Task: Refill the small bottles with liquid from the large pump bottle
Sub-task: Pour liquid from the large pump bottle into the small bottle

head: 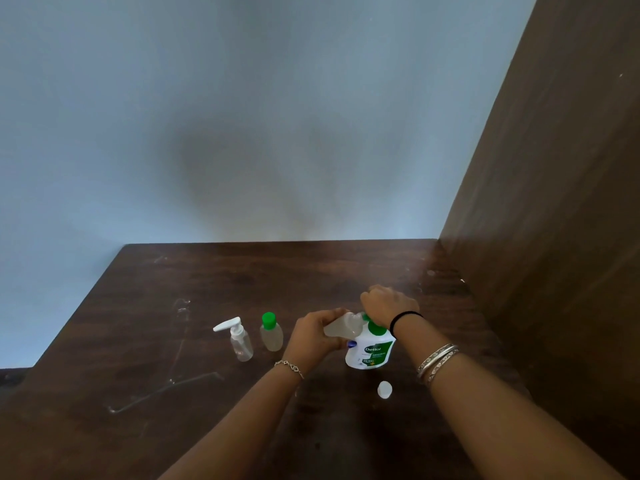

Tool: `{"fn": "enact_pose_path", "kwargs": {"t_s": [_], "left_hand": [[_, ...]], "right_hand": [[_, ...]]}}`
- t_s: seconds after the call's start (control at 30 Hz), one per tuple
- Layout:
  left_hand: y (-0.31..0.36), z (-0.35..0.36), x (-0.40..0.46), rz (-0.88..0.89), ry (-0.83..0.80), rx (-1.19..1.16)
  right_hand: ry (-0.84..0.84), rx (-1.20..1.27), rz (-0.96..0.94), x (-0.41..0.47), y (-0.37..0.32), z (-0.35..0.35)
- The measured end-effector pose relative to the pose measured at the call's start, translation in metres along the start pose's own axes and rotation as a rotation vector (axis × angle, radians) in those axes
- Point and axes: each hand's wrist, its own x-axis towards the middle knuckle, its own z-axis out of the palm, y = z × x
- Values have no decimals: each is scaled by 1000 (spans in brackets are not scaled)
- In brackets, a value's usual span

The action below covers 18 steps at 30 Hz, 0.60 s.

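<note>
We see three small clear plastic bottles and one large one on the dark brown wooden surface (138,341). The large white pump bottle with a green collar and a Dettol label (370,351) stands upright right of the frame's centre; its white wall hides how much it holds. Our right hand (386,304) is curled over its green pump top, pressing or gripping it, we cannot tell which. Our left hand (313,332) grasps a small uncapped translucent bottle (343,328), tilted on its side with its mouth against the pump spout; it looks partly filled with cloudy liquid, though the view is soft there. To the left, two more small bottles stand upright, near each other: one with a green cap (271,332), holding pale liquid, and a clear one with a white pump head (237,339), which appears nearly empty. One small white cap (384,389) lies alone on the surface, below the large bottle.
</note>
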Motion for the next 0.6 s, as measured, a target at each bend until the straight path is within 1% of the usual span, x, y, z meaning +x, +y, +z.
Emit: {"fn": "enact_pose_path", "kwargs": {"t_s": [0.4,0.6], "left_hand": [[-3,1,2,-4,-1,0],[-3,1,2,-3,-9,15]], "right_hand": [[33,48,-14,-3,2,-2],[14,29,-14,-3,2,-1]]}}
